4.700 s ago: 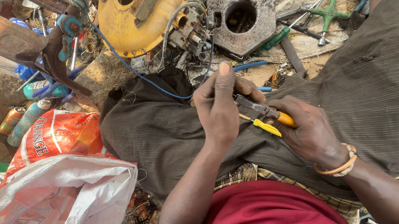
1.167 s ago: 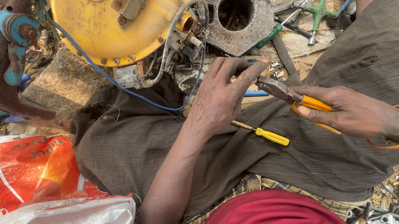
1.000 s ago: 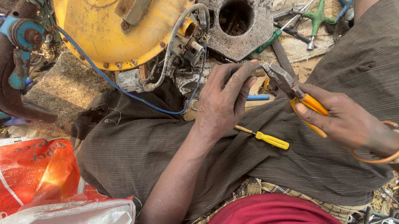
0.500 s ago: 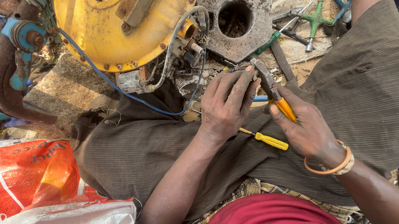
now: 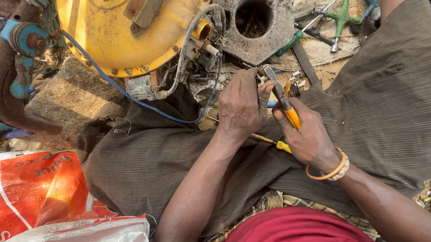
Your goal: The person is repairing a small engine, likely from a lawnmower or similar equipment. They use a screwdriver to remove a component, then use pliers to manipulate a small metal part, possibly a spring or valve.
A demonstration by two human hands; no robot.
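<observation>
Orange-handled pliers [image 5: 282, 99] point upward over the lap; a yellow-handled screwdriver [image 5: 273, 143] lies below.

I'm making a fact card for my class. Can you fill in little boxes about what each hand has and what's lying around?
Left hand: left hand pinches a small part at the pliers' tip; too small to tell what
Right hand: right hand grips orange-handled pliers
On lap: yellow-handled screwdriver lies on the brown cloth
Ahead: yellow round metal housing, grey plate with a hole, blue wire
Left side: orange sack
</observation>
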